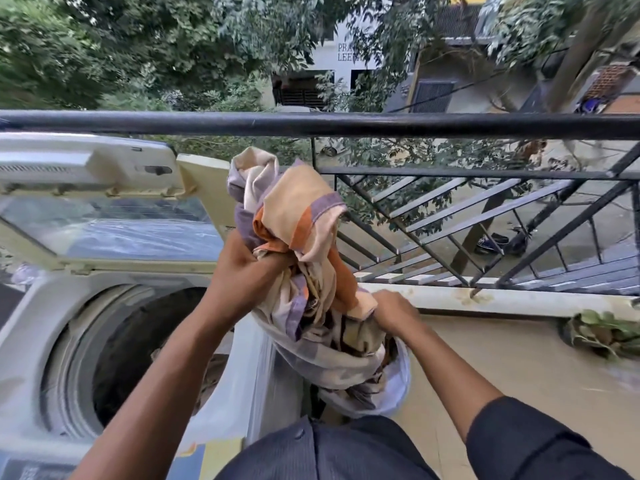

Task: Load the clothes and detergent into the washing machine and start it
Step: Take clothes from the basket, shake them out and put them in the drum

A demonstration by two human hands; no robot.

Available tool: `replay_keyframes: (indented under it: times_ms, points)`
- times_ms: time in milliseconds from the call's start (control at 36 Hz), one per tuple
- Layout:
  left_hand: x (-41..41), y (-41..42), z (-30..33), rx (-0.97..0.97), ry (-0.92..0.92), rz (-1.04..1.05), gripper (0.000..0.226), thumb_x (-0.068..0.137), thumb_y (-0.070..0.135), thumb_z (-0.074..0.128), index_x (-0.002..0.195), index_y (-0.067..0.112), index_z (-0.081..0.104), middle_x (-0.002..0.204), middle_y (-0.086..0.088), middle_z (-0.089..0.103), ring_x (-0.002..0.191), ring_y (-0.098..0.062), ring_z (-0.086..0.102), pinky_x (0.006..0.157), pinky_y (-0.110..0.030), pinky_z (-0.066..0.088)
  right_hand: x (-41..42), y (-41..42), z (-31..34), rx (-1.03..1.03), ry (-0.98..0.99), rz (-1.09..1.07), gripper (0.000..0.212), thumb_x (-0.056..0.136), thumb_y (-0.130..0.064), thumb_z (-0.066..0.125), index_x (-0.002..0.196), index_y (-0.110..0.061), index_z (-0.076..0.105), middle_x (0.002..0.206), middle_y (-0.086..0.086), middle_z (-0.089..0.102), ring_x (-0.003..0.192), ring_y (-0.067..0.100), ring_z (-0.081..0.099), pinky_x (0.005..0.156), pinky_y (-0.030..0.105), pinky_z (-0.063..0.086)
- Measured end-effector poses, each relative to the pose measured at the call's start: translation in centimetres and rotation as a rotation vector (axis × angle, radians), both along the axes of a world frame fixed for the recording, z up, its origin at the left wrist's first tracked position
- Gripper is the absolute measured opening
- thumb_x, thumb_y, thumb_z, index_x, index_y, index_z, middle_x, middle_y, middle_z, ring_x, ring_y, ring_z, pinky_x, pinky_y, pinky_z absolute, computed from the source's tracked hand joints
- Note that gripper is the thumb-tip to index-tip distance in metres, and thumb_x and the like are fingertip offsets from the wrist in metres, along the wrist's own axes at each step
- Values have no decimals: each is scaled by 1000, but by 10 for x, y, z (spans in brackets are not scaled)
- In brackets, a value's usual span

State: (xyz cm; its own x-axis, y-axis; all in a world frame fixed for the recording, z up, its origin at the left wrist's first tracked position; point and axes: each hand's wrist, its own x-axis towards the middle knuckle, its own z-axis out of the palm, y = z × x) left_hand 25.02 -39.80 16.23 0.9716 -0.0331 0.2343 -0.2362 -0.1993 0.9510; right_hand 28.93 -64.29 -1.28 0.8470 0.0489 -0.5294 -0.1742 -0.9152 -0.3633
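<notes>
A bundle of clothes point(304, 216), cream with orange and purple patches, hangs between my hands to the right of the washing machine. My left hand point(242, 268) is shut on the bundle's upper part. My right hand point(391, 310) grips its lower part where it comes out of a pale laundry basket point(398, 386). The top-loading washing machine point(45, 306) stands at the left with its lid point(114, 226) raised. Its dark drum point(145, 341) is open; something brownish lies at the bottom.
A black metal balcony railing point(346, 124) runs across in front, with slanted bars point(485, 220) to the right. A low ledge point(519, 299) sits under it. Leaves point(602, 334) lie on the tan floor at the right. A yellow and blue packet point(207, 455) rests on the machine's near edge.
</notes>
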Motion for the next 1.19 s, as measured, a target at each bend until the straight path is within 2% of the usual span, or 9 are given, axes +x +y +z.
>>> replay_keyframes:
  times_ms: [361,472,611,722,833,889,1028,1111,1194]
  points:
    - [5,-1,-12,287,187,74,19,76,41,81,90,28,80,86,12,81,90,-5,76,84,-48,63,11,-31,248,622,-733,-92,22,93,-18,61,77,-4,67,61,6,61,59,10,51,51,33,42]
    - [6,-12,5,122,143,-257,45,69,54,92,102,27,79,96,11,81,90,-2,72,79,-23,58,5,-3,265,795,-682,27,33,96,-19,70,75,5,63,69,4,50,70,11,46,56,47,43]
    - [12,-34,-1,190,104,-47,54,51,43,88,99,31,68,87,25,76,88,-4,72,69,-10,55,-10,37,247,916,-499,159,26,100,-16,66,76,-6,68,70,-22,60,70,-4,53,62,25,43]
    - [21,-34,-10,-7,106,34,57,67,37,87,120,24,70,113,8,78,108,-13,73,94,-37,60,-10,32,233,857,-523,197,15,102,-22,65,107,-9,70,93,10,69,85,15,63,75,50,56]
    - [17,-26,-11,-92,63,156,31,68,40,87,96,30,79,89,20,78,82,5,69,72,-18,55,-12,7,192,892,-485,78,60,85,-28,66,141,-42,49,123,-14,61,116,4,61,92,30,55]
    - [14,-23,-7,-155,53,185,19,71,28,86,86,38,80,82,22,77,76,9,68,68,-12,53,-13,-6,153,687,-423,58,79,80,-31,71,147,-49,34,134,-11,53,127,7,52,102,41,51]
    - [11,-16,14,-309,48,182,22,75,21,87,94,28,82,99,2,81,95,-16,75,87,-36,62,-17,-12,64,309,-109,135,134,53,-58,86,159,-45,6,164,-1,27,148,29,30,115,51,38]
    - [10,-11,25,-348,38,193,25,75,25,87,99,27,82,104,-1,81,100,-18,77,84,-32,62,-16,0,26,220,-79,56,110,50,-69,77,148,-45,35,148,0,51,133,32,51,102,45,50]
    - [9,-5,26,-351,41,187,29,75,27,88,103,27,81,109,-3,81,106,-22,76,88,-36,62,-12,1,0,234,-53,-69,42,80,-53,74,117,-37,62,117,1,69,110,26,66,85,38,54]
